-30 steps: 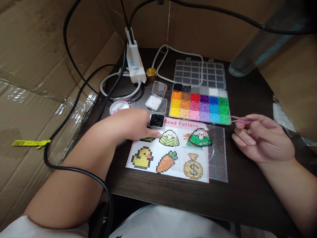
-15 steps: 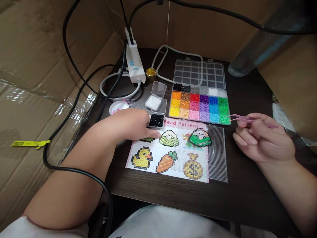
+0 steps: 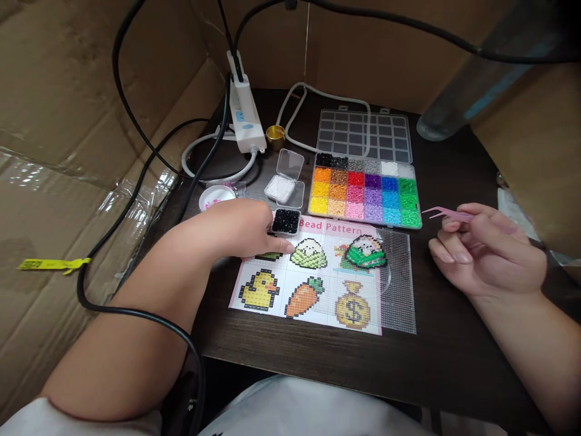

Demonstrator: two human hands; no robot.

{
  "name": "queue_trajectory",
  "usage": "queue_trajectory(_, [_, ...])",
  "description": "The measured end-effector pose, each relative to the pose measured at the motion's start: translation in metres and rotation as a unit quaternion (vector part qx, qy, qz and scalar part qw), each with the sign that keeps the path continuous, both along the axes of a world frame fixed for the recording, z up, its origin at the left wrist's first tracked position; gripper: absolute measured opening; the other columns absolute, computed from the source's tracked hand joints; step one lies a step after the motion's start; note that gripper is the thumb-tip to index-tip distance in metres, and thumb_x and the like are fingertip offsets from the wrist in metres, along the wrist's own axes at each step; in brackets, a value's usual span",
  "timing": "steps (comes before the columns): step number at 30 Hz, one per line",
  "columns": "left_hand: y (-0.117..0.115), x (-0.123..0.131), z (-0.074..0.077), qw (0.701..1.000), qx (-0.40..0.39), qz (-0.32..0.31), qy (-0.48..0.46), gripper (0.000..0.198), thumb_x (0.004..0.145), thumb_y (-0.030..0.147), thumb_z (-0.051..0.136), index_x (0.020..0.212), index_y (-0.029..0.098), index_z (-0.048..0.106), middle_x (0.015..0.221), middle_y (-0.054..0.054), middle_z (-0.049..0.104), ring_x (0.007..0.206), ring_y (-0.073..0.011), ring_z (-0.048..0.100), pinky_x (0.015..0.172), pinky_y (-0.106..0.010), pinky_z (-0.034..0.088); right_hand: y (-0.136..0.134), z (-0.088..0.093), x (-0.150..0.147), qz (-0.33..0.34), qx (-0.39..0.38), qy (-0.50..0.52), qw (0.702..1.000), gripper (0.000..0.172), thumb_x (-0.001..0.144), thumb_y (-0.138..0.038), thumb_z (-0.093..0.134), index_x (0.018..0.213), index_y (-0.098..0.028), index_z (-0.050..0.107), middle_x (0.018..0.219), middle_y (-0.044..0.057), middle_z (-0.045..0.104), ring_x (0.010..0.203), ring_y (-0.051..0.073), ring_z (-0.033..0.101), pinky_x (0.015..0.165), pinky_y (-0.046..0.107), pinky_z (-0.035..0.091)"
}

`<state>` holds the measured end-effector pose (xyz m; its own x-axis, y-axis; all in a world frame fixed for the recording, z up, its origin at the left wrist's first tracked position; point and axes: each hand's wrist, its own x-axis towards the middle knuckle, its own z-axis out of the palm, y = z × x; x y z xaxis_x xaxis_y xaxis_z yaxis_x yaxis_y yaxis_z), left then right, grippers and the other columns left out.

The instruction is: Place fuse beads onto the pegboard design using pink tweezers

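Pink tweezers [image 3: 454,214] are in my right hand [image 3: 490,254], pinched between thumb and fingers, their tips pointing left just off the right edge of the bead case [image 3: 365,194]. My left hand [image 3: 247,229] is closed at the left side of a small clear box of black beads [image 3: 285,222]; its thumb lies out along the near side and its other fingers are mostly hidden. Under the hand spreads the bead pattern sheet [image 3: 272,315]. A clear pegboard [image 3: 399,297] overlaps its right part, carrying a partly built green, white and black bead figure [image 3: 365,252].
Behind the black beads stands an open box of white beads [image 3: 280,188]. A round white dish [image 3: 218,197] holds a few pink beads. Further back are a gold cup [image 3: 276,137] and a power strip [image 3: 249,121]. A black cable [image 3: 140,312] crosses my left forearm.
The tweezers have drawn slightly right, from over the green beads to just outside the case, and turned a little. My left hand keeps its place by the black beads.
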<state>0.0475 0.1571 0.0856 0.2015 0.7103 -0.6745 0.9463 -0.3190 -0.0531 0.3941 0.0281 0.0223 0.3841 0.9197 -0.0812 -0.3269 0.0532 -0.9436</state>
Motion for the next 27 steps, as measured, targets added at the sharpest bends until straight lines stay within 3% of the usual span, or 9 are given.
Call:
queue_trajectory(8, [-0.001, -0.001, 0.001, 1.0, -0.007, 0.004, 0.001, 0.059, 0.095, 0.085, 0.083, 0.076, 0.029, 0.078, 0.077, -0.011, 0.084, 0.076, -0.0334, 0.077, 0.076, -0.046, 0.049, 0.003, -0.006, 0.004, 0.012, 0.013, -0.01, 1.0, 0.03, 0.068, -0.038, 0.124, 0.087, -0.035, 0.101, 0.074, 0.003, 0.088, 0.04, 0.006, 0.039, 0.041, 0.027, 0.038])
queue_trajectory(12, [-0.002, -0.001, 0.002, 1.0, -0.009, 0.007, -0.001, 0.061, 0.097, 0.084, 0.082, 0.072, 0.029, 0.071, 0.077, -0.01, 0.085, 0.078, -0.0334, 0.079, 0.076, -0.047, 0.049, 0.005, -0.011, 0.006, 0.024, 0.016, -0.009, 1.0, 0.033, 0.068, -0.042, 0.127, 0.089, -0.036, 0.101, 0.078, 0.002, 0.09, 0.043, 0.007, 0.045, 0.043, 0.026, 0.041])
queue_trajectory(18, [-0.001, 0.0, 0.002, 1.0, -0.011, 0.008, -0.002, 0.065, 0.098, 0.084, 0.081, 0.067, 0.03, 0.064, 0.076, -0.009, 0.085, 0.077, -0.0323, 0.079, 0.075, -0.046, 0.049, 0.005, -0.016, 0.005, 0.001, -0.002, -0.032, 0.999, 0.035, 0.072, -0.047, 0.126, 0.092, -0.036, 0.099, 0.101, 0.004, 0.1, 0.048, 0.009, 0.047, 0.046, 0.031, 0.048])
queue_trajectory(22, [-0.002, 0.0, 0.004, 1.0, -0.011, 0.003, 0.002, 0.064, 0.099, 0.084, 0.079, 0.069, 0.03, 0.065, 0.077, -0.009, 0.086, 0.079, -0.0322, 0.08, 0.076, -0.045, 0.049, 0.006, -0.017, 0.006, -0.001, -0.007, -0.049, 0.999, 0.037, 0.072, -0.049, 0.126, 0.092, -0.034, 0.099, 0.091, 0.003, 0.095, 0.049, 0.009, 0.048, 0.046, 0.031, 0.047])
queue_trajectory(27, [-0.002, 0.0, 0.004, 1.0, -0.009, 0.002, 0.0, 0.061, 0.098, 0.084, 0.08, 0.071, 0.029, 0.071, 0.075, -0.009, 0.085, 0.077, -0.0323, 0.079, 0.076, -0.045, 0.05, 0.009, -0.019, 0.009, -0.037, 0.007, -0.067, 0.997, 0.042, 0.068, -0.044, 0.129, 0.096, -0.035, 0.098, 0.094, 0.002, 0.093, 0.051, 0.01, 0.05, 0.048, 0.033, 0.047])
